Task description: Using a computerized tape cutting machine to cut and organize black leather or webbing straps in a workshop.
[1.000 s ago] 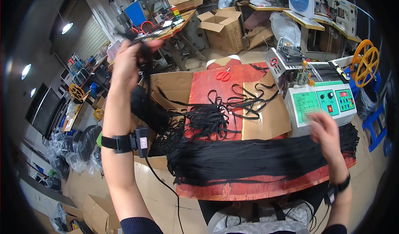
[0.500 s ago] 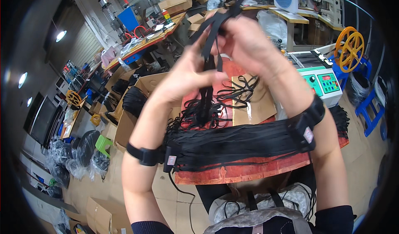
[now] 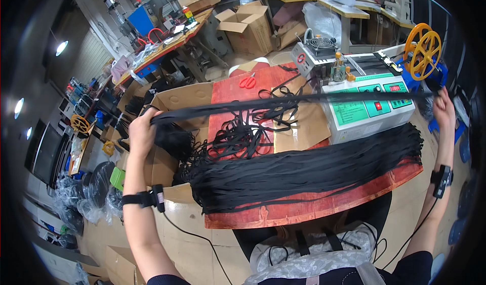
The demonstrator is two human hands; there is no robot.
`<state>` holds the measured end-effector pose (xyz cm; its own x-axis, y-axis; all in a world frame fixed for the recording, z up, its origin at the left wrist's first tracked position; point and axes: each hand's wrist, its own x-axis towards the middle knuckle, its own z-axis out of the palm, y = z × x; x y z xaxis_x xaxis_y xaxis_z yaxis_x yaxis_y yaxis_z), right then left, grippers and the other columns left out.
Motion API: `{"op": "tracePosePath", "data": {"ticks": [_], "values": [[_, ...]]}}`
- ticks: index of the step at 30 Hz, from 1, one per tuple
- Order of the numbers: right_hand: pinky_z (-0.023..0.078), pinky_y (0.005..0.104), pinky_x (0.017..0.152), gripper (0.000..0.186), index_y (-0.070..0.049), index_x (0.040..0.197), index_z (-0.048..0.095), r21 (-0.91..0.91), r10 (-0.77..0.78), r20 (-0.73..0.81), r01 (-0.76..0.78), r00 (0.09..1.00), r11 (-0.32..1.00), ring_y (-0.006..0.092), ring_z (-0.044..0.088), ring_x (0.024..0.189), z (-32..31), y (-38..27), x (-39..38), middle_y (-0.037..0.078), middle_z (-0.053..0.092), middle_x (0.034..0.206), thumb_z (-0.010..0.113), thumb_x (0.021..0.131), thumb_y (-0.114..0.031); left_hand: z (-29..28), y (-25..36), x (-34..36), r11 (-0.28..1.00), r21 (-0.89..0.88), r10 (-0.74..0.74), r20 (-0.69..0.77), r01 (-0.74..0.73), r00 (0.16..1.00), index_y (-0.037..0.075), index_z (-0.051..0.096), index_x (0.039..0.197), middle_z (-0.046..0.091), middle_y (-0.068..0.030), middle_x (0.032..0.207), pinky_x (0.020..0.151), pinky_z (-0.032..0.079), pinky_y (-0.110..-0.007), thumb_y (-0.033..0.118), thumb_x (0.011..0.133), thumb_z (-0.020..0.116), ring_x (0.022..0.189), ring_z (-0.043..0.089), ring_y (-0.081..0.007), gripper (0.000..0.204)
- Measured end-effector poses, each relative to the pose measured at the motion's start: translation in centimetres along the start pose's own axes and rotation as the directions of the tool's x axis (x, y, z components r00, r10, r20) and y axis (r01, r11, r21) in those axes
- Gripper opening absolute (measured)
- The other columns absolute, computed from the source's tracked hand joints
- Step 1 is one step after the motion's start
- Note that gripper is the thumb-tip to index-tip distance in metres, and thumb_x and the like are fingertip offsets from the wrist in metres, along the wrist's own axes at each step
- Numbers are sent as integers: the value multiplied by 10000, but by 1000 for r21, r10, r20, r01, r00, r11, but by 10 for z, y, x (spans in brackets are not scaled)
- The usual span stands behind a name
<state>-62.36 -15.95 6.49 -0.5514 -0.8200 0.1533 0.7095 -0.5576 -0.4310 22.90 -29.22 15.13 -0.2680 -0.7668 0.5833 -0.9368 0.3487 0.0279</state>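
Black webbing strap (image 3: pixel 263 105) runs nearly level across the head view, pulled taut between two bare hands above a red wood-grain table (image 3: pixel 263 219). The left hand (image 3: pixel 143 132) has its fingers curled around one end, over a cardboard box (image 3: pixel 195 93) at the table's left side. The right hand (image 3: pixel 444 109) pinches the other end, out past the white control machine (image 3: pixel 369 127) with its green panel; the exact finger placement there is too small to tell. Along the table's near edge lies a thick bundle of black straps (image 3: pixel 304 176). Behind it, a loose tangle of straps (image 3: pixel 238 139) spreads beside a flat cardboard sheet (image 3: pixel 310 129), with red-handled scissors (image 3: pixel 247 82) farther back on the tabletop.
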Motion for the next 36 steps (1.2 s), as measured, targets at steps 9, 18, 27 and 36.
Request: {"op": "tracePosePath", "data": {"ticks": [9, 18, 27, 36], "values": [[280, 178, 358, 122, -108, 1000, 552, -225, 70, -572, -238, 817, 945, 42, 302, 399, -127, 81, -70, -16, 542, 684, 542, 887, -64, 29, -27, -119, 931, 290, 84, 422, -223, 903, 88, 549, 804, 559, -146, 603, 563, 440, -434, 121, 802, 579, 598, 570, -334, 44], [373, 194, 416, 124, -110, 971, 546, -363, -71, -615, -202, 786, 910, 50, 386, 443, -162, 65, -47, 26, 603, 780, 487, 948, -217, 131, -29, -180, 912, 302, 24, 634, -276, 773, 92, 516, 835, 579, -90, 551, 545, 460, -377, 206, 883, 549, 551, 615, -255, 128], [472, 239, 523, 516, -99, 1338, 349, -863, -627, -299, 77, 720, 500, 110, 530, 644, -141, 89, -93, 92, 527, 1068, 575, 875, -119, 58, -32, -117, 962, -190, 11, 743, 196, 670, 56, 570, 1168, 575, -164, 1143, 949, 423, -369, 254, 625, 792, 1086, 538, -312, 619], [364, 168, 568, 400, -45, 1322, 384, -939, -566, 92, 259, 820, 224, 46, 412, 653, -111, 212, -196, 48, 497, 1128, 450, 928, -61, 200, 85, -11, 811, -519, 565, 571, -271, 596, 163, 538, 1229, 523, -132, 1140, 867, 457, -386, 117, 734, 697, 1011, 544, -317, 522]]}}
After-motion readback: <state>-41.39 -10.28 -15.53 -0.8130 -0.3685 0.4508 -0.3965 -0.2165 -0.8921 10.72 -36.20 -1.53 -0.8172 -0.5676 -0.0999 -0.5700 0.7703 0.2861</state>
